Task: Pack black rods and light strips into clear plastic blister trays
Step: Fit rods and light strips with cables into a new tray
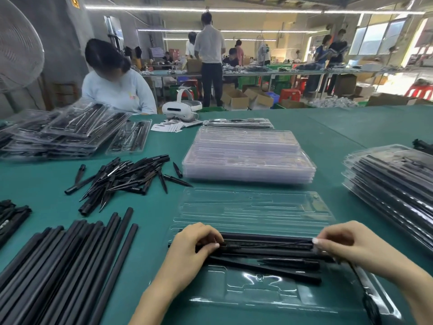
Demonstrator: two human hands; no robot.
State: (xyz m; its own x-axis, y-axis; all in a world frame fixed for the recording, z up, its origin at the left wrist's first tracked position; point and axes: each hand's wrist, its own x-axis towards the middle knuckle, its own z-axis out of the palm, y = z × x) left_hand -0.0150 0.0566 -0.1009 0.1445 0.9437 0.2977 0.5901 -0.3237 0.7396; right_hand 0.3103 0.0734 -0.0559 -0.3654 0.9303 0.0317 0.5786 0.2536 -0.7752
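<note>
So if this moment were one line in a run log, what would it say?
step: seating light strip in open blister tray | left hand: pinches strip end | right hand: pinches other end

A single head-worn wide-angle camera looks forward and down over a green table [328, 137] from the near edge. Nearest the lens, at the bottom of the frame, are the left hand [194, 242] and right hand [346, 247] over an open blister tray [269, 294]. The middle of the frame takes in a stack of empty trays [248, 156]. The upper part reaches far across the workshop to a seated worker [117, 83] opposite and distant benches. Straight edges bow toward the frame's borders. No second view exists to overlap with this one.
</note>
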